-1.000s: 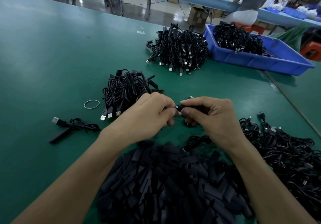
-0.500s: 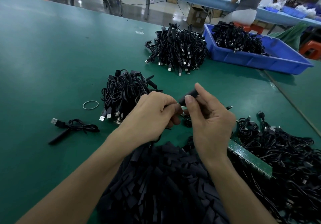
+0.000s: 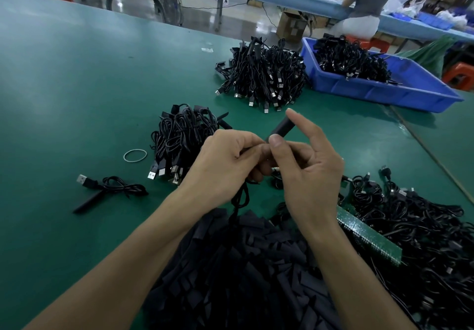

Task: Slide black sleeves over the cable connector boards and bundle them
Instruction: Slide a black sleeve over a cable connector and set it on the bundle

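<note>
My right hand [image 3: 305, 170] pinches a black sleeve [image 3: 280, 129] between thumb and forefinger, the sleeve pointing up and away. My left hand [image 3: 223, 160] grips the cable end right at the sleeve's lower mouth; its black cable [image 3: 239, 201] hangs down from the fist. The connector board is hidden by my fingers. A heap of loose black sleeves [image 3: 243, 273] lies just below my hands. A pile of cables [image 3: 423, 229] lies at the right, partly on a green circuit board strip [image 3: 366, 237].
A bundle of sleeved cables [image 3: 182, 137] sits left of my hands, with a rubber band [image 3: 135, 155] and one single cable [image 3: 107, 188] further left. A larger bundle [image 3: 264, 73] and a blue bin [image 3: 379, 91] of cables stand at the back. A person sits beyond.
My right hand turned from lying flat to upright, tilting the sleeve up and away. The green board strip at the right came into sight. My left hand stayed in place.
</note>
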Motion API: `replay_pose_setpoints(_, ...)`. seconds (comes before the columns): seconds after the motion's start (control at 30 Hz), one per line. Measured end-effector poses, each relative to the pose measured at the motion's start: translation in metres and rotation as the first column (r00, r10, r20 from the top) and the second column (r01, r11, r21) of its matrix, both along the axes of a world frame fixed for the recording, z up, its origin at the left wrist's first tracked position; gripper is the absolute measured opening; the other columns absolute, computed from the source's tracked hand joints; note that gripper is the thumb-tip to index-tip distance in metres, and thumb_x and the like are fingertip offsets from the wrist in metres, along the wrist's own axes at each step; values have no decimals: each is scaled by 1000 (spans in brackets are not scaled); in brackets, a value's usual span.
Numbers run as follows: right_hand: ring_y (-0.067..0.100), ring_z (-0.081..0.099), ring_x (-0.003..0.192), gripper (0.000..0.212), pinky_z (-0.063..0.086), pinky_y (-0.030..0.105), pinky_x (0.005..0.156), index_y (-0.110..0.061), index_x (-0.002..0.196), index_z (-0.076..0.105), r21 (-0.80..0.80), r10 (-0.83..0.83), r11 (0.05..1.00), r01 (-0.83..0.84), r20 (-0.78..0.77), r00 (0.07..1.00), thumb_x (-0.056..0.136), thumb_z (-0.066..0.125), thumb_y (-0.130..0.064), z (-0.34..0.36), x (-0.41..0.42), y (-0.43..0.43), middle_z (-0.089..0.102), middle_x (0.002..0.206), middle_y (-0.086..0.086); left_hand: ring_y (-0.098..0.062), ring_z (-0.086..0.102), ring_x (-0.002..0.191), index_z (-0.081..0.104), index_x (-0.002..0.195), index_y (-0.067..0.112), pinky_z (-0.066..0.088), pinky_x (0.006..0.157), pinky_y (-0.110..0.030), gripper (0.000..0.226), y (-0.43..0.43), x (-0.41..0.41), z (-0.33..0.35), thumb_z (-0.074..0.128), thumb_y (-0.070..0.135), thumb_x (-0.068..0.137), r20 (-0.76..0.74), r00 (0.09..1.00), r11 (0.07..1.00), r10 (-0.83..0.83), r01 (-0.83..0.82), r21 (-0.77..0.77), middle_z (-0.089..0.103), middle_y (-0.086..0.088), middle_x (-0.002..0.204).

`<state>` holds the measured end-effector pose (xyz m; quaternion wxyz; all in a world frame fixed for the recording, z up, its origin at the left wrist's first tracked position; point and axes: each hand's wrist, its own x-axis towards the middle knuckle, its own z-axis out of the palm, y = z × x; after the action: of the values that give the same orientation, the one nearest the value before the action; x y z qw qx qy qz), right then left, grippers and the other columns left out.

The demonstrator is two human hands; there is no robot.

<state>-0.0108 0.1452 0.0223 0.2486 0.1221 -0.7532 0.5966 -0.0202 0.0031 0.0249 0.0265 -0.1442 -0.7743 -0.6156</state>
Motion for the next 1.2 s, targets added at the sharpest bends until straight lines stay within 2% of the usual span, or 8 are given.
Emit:
replay_pose_setpoints(0.2,11,70,76,35,55,30,71,-40,109,65,-123,-9,992,19,80,997,90,72,-13,6,-6,9,75,82,-3,-6,69,70,71,97,27,56,64,-25,4,0,1,4,70,25,94,11,999,995,-31,32,-99,73,13,79)
replay_pose_setpoints(0.37,13,66,66,31,50,20,62,-29,109,61,-298,48,955,-20,87,995,90,69,-6,16,-12,17,74,76,2,-2,71,85,62,116,34,61,85,-37,41,-4,3,5,82,21,83,29,997,984,-68,72,-164,72,14,94)
replay_pose_setpoints(0.57,3,71,81,47,58,22,76,-22,136,52,212,-28,977,-21,229,973,92,70,-23,16,-35,37,76,86,-7,-10,75,74,51,123,27,61,78,-29,47,-19,-6,12,77,15,86,-49,973,972,227,-224,66,77,8,87)
replay_pose_setpoints(0.67,7,63,110,62,49,31,104,-26,138,54,716,-14,638,-284,380,925,82,81,-28,14,-51,43,67,121,-6,-6,74,72,48,124,28,59,76,-25,47,-28,-20,16,76,19,88,-88,905,907,415,-405,112,77,6,81)
replay_pose_setpoints(0.77,20,54,125,49,43,43,108,-31,132,59,864,-52,326,-383,421,906,87,75,-21,8,-59,37,60,134,-3,-7,71,79,49,132,29,55,81,-28,51,-31,-39,14,77,28,89,-115,851,851,513,-521,-64,71,8,86)
replay_pose_setpoints(0.9,20,64,108,28,52,43,96,-29,119,70,837,-49,466,-285,346,937,96,59,-16,2,-63,43,71,118,-3,-27,59,114,43,142,23,46,104,-41,59,-32,-55,-2,73,29,91,-92,852,815,515,-520,-257,65,-7,116)
replay_pose_setpoints(1.1,13,65,81,10,54,39,77,-31,85,66,655,56,684,-322,393,918,91,72,-26,-1,-68,63,69,83,-9,-29,41,127,56,138,25,45,95,-38,56,-24,-55,2,77,35,87,-397,739,530,545,-670,-521,40,-9,139)
replay_pose_setpoints(1.2,13,69,77,4,56,38,77,-25,85,73,555,104,753,-352,429,897,87,77,-25,-3,-69,69,73,80,-6,-21,55,107,70,114,23,41,85,-29,29,-6,-45,9,73,38,89,-536,763,640,362,-621,-451,60,-2,117)
